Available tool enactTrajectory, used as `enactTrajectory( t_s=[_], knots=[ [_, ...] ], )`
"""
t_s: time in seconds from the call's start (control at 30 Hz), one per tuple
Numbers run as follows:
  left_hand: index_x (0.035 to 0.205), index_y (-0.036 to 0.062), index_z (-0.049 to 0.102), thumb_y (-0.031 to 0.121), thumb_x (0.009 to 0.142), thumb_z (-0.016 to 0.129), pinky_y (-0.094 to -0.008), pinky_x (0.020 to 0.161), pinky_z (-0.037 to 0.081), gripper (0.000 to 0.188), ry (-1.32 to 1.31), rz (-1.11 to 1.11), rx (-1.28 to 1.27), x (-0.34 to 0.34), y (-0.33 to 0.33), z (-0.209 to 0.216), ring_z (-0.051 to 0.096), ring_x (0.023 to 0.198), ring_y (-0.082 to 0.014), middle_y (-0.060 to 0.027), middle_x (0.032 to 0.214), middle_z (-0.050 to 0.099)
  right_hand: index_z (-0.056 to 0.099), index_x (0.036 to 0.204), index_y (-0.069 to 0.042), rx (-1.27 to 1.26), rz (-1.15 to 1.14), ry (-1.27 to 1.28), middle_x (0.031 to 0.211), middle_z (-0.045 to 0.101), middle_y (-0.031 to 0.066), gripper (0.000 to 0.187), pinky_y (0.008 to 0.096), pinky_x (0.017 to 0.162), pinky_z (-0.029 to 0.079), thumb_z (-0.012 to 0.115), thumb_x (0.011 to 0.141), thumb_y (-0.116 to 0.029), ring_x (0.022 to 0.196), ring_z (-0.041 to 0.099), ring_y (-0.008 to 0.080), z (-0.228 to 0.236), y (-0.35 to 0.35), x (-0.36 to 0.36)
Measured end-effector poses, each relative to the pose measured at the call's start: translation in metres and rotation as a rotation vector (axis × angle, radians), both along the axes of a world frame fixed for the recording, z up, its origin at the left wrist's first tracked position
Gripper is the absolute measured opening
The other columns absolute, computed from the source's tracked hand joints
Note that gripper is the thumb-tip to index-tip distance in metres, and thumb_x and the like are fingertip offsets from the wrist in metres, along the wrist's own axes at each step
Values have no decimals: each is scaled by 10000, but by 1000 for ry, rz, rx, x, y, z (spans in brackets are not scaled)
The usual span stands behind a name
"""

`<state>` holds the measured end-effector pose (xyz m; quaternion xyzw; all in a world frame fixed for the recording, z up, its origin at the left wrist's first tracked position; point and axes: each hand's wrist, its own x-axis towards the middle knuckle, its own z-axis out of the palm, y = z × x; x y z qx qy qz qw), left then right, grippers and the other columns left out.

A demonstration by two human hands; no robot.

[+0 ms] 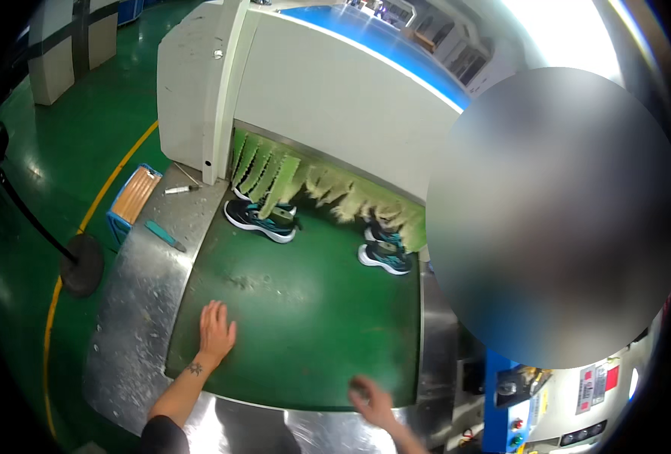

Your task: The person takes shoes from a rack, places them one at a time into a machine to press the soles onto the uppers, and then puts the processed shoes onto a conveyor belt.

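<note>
My left hand (216, 333) is open, fingers stretched out over the near left part of a green conveyor belt (298, 325). Near the belt's front right edge is my right hand (375, 405), smeared by motion, so I cannot tell whether it holds anything. Two groups of dark sneakers with white soles and teal trim lie farther along the belt: a left sneaker (264, 219) and a right sneaker (385, 256). More shoes show partly behind them, under a frayed green strip curtain (335, 189). Neither hand touches the shoes.
A white machine housing (335, 98) rises above the curtain. On the metal frame (142, 303) at left lie a teal cutter (165, 235) and a small white tube (180, 190). Beside it stands a blue-edged crate (133, 195). A blue control box (506, 408) is at right.
</note>
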<state>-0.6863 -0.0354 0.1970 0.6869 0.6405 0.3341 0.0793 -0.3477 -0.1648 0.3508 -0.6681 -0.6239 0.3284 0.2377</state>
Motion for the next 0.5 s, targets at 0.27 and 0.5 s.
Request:
enactTrajectory(
  t_s=[0.27,0.5],
  knots=[
    [1039,-27,564,118,746,608,-432,953,410,330,-10,15,-97,-28,-9,4,508,1123,-314,-147,1186,539,414,1256,29,353,716,-486,1266,458,258,777,420,969,400,764,676,-352,1168,462,388,2,390,-77],
    [1084,-15,553,45,734,585,-457,987,370,356,58,27,-116,31,-70,35,497,1124,-350,-162,1198,541,522,1071,-60,170,408,-420,765,638,171,594,446,679,501,745,656,-423,736,622,360,-38,317,-70]
  ],
)
